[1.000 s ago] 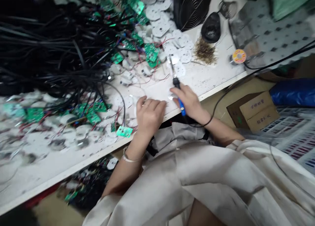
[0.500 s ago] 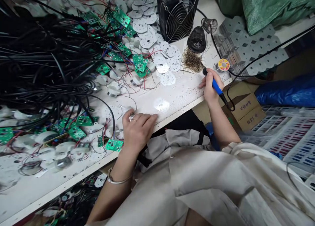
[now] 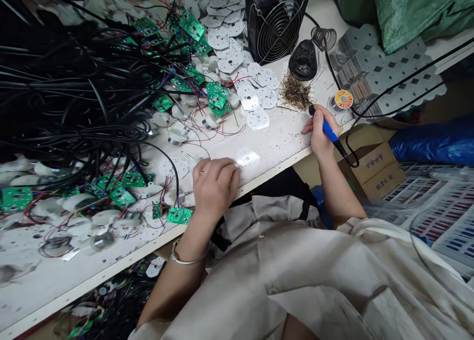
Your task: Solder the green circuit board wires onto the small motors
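My right hand (image 3: 323, 135) grips a soldering iron (image 3: 329, 131) by its blue handle, near the front edge of the bench. The iron's dark collar points at a patch of brown granules (image 3: 295, 92); its metal tip is hard to make out. My left hand (image 3: 216, 187) rests at the bench edge with curled fingers, and whatever they hold is hidden. Just right of it lies a shiny white perforated disc (image 3: 248, 158). Left of that hand are a green circuit board (image 3: 179, 215) on a black cable and another white disc (image 3: 174, 168).
A big bundle of black cables (image 3: 66, 83) with circuit boards and motors covers the left. White discs (image 3: 230, 61) pile up before a black fan (image 3: 277, 28). A solder spool (image 3: 342, 100), an iron stand (image 3: 303, 61) and stacked grey plates (image 3: 388, 73) stand at the right.
My right hand has carried the soldering iron rightward, from beside my left hand to the brown granules. The white disc between the hands is now uncovered. My left hand's fingers have curled more.
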`<state>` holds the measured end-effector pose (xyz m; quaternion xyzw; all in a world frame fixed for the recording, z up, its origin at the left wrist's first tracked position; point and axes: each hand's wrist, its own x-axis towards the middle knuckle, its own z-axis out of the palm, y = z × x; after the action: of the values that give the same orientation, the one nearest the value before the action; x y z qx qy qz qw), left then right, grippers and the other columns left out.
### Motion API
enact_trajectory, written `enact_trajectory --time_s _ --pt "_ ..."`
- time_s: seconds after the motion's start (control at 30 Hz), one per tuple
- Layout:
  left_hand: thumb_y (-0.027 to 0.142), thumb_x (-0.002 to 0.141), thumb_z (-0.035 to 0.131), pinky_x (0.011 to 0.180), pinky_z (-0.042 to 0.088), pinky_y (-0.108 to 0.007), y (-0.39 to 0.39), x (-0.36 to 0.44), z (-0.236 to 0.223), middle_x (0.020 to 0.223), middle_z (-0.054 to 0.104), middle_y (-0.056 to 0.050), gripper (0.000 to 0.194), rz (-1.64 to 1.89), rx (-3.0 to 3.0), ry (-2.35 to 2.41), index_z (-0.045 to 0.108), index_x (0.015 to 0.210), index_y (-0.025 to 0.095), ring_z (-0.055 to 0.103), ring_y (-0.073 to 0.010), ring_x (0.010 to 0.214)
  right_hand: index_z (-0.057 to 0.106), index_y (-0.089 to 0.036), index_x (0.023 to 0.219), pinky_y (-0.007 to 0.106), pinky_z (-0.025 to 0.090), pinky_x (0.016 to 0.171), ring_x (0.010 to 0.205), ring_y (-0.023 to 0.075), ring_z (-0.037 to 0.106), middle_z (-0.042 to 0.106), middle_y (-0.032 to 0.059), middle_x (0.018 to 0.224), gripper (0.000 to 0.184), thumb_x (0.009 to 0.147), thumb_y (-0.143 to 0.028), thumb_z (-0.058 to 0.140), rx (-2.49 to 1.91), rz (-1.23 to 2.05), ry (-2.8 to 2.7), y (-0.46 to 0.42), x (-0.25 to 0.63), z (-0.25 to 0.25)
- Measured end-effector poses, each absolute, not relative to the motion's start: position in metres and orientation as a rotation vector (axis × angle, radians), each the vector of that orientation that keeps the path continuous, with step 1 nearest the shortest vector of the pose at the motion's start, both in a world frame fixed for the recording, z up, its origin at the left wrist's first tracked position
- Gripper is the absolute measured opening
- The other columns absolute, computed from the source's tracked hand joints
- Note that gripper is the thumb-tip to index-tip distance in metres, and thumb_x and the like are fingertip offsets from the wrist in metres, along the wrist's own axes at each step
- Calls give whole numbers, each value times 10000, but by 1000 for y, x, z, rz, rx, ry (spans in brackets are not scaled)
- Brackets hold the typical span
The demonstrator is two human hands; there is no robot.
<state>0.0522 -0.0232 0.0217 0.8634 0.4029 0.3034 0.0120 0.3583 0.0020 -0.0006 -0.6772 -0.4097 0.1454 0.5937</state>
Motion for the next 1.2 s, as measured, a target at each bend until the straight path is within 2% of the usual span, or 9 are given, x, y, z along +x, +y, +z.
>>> enact_trajectory --time_s 0.07,0.13,0.37,0.53,0.67,0.83,1.03,1.2 --pt "144 907 660 948 496 -402 -20 57 24 1005 778 -34 103 1008 2684 1212 611 932 231 707 -195 874 720 -214 1128 252 537 562 488 88 603 645 -41 658 526 923 -665 543 -1565 339 -964 2 359 -2" --pt "121 893 657 944 497 -392 -17 62 23 973 783 -25 124 1055 2679 1190 596 899 228 713 -185 849 716 -210 1133 253 533 557 490 89 603 640 -40 654 524 926 -659 544 -1551 349 -973 2 359 -3" --pt "122 881 624 896 507 -399 -9 72 12 937 799 -11 115 1038 2622 1202 614 823 222 725 -203 873 732 -195 1050 231 472 432 428 92 605 635 -54 592 507 866 -653 619 -1463 365 -881 -1 354 7" --pt "154 907 581 873 543 -395 -12 69 8 976 799 -45 136 913 2499 1297 653 807 212 721 -223 968 743 -215 909 229 383 324 318 79 498 593 -66 505 375 868 -576 649 -1355 521 -814 -27 319 18" --pt "143 904 556 868 574 -369 -11 66 9 973 791 -48 151 834 2424 1312 645 800 207 716 -203 968 734 -247 855 229 323 300 302 86 455 530 -69 471 404 927 -606 564 -1358 702 -964 -53 287 20" --pt "144 902 561 906 577 -396 -9 61 11 1016 785 -55 151 758 2393 1272 651 800 208 700 -208 1007 752 -256 820 257 358 326 305 97 428 507 -64 435 448 922 -643 549 -1386 838 -1070 -63 272 20" --pt "134 908 551 940 578 -424 -10 57 13 1068 782 -54 156 736 2391 1216 645 806 205 685 -218 1042 770 -263 814 276 446 404 355 107 477 519 -59 438 427 924 -620 563 -1379 841 -1123 -62 275 19" --pt "147 898 552 965 573 -436 -9 55 19 1102 772 -52 149 639 2360 1193 632 790 212 673 -222 1075 771 -262 788 291 457 410 354 116 480 513 -52 431 470 909 -658 549 -1411 832 -1154 -63 279 16"
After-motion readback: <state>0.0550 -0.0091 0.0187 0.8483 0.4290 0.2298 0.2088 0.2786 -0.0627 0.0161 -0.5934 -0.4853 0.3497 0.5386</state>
